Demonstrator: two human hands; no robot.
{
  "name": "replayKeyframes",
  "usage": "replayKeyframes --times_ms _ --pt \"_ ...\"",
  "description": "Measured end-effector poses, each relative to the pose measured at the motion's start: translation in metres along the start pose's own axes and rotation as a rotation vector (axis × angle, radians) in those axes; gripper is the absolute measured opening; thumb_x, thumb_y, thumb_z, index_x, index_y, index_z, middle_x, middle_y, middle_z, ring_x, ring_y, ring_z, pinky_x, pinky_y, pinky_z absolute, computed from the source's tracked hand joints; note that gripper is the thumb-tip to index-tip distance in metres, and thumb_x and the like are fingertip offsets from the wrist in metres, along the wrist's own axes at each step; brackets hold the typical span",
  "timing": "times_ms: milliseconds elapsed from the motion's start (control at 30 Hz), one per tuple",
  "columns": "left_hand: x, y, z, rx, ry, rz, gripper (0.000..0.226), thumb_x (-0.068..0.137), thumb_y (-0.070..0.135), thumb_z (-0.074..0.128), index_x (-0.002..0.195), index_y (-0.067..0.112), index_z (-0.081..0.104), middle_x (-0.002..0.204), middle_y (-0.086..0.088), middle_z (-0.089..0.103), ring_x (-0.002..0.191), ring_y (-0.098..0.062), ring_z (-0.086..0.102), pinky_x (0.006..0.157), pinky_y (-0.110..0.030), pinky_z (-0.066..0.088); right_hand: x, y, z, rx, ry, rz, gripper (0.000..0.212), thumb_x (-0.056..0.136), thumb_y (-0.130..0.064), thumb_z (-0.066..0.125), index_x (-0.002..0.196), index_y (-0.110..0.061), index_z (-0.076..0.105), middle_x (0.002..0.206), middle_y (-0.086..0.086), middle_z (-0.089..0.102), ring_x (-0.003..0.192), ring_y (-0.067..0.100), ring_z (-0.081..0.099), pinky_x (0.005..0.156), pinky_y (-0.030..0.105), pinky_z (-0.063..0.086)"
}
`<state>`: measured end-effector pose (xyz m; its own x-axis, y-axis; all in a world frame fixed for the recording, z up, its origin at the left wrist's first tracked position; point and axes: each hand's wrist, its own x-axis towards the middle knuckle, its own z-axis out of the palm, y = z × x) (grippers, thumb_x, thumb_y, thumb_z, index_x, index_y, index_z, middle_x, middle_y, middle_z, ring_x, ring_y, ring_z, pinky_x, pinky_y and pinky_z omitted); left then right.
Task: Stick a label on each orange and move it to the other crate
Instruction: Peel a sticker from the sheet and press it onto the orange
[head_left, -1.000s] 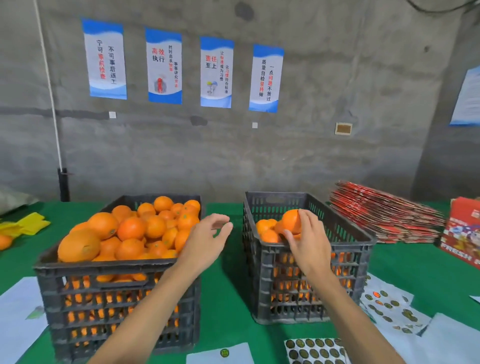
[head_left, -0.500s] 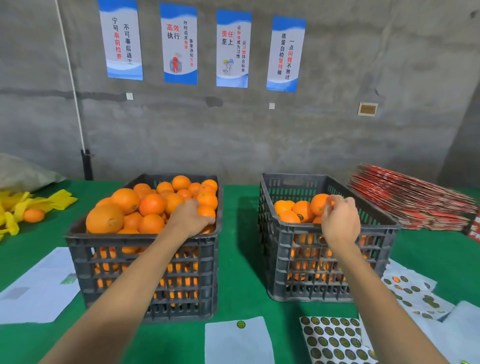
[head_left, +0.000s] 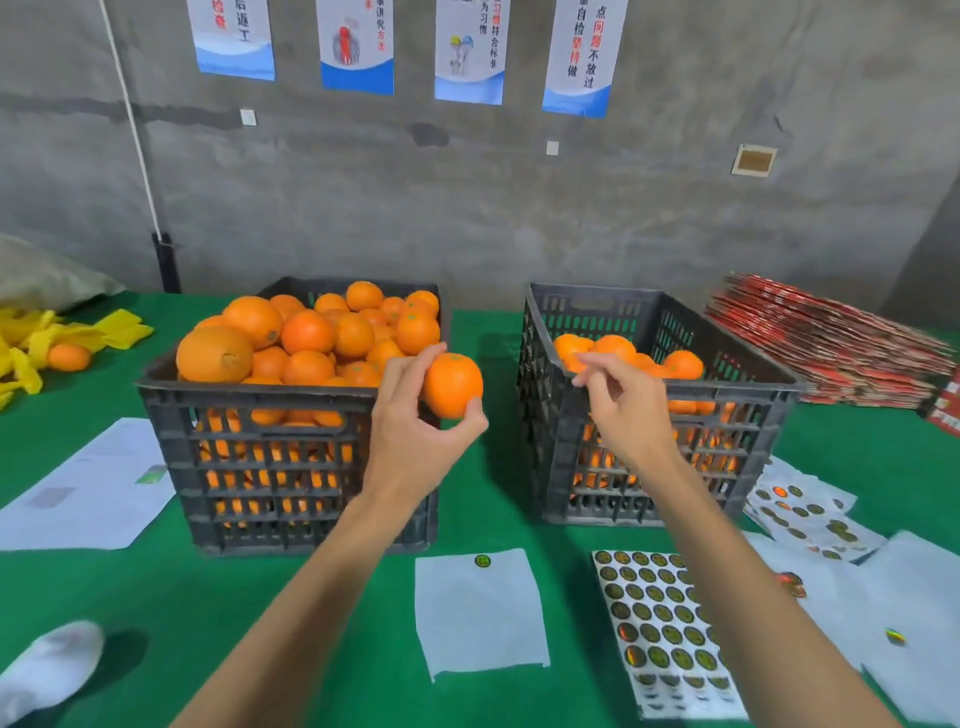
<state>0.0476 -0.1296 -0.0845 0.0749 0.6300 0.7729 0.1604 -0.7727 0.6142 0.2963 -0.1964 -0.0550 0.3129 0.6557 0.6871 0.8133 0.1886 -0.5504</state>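
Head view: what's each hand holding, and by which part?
Left hand grips an orange around its sides, thumb beneath, fingers over the top. Right hand holds nothing visible, fingers loosely curled.

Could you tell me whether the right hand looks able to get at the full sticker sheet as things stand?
Probably yes: the right hand holds nothing, and the sticker sheet lies uncovered below it.

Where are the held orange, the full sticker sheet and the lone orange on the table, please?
held orange (head_left: 453, 385), head view, middle of its skin.
full sticker sheet (head_left: 660, 631), head view, sheet's middle.
lone orange (head_left: 69, 357), head view, its centre.
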Motion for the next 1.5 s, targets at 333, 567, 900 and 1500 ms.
replayKeyframes --times_ms 333,567,900,1500 --pt "-0.133 -0.055 0.025 0.033 -0.309 -0.423 0.072 0.076 0.054 0.07 0.142 0.033 0.051 0.115 0.018 0.043 0.1 -0.003 0.058 0.084 -0.018 0.049 -0.122 0.022 0.087 0.082 -0.577 0.146 0.022 0.091 -0.017 0.075 0.112 -0.013 0.076 0.092 0.001 0.063 0.08 0.014 0.056 0.074 0.024 0.042" --pt "-0.168 -0.089 0.032 0.125 -0.382 -0.715 0.068 0.086 0.054 0.07 0.145 0.031 0.047 0.123 0.011 0.049 0.097 -0.004 0.06 0.074 -0.019 0.044 -0.167 0.04 0.117 -0.065 -0.74 0.225 0.033 0.093 -0.035 0.074 0.105 -0.005 0.071 0.097 0.008 0.048 0.089 0.026 0.051 0.08 0.04 0.045" --pt "-0.172 -0.092 0.03 0.094 -0.283 -0.739 0.045 0.093 0.051 0.065 0.132 0.032 0.054 0.111 0.008 0.063 0.089 -0.002 0.063 0.074 -0.025 0.049 -0.154 0.044 0.124 -0.374 -0.766 -0.06 0.037 0.106 -0.038 0.05 0.113 -0.011 0.074 0.099 0.006 0.054 0.089 0.029 0.057 0.074 0.04 0.045" --pt "-0.171 -0.087 0.026 0.055 -0.26 -0.767 0.042 0.094 0.049 0.064 0.13 0.031 0.056 0.107 0.012 0.065 0.089 0.004 0.063 0.071 -0.015 0.045 -0.171 0.058 0.135 -0.027 -0.583 0.16 0.035 0.095 -0.043 0.069 0.091 -0.009 0.078 0.083 0.002 0.051 0.073 0.018 0.051 0.066 0.038 0.042"
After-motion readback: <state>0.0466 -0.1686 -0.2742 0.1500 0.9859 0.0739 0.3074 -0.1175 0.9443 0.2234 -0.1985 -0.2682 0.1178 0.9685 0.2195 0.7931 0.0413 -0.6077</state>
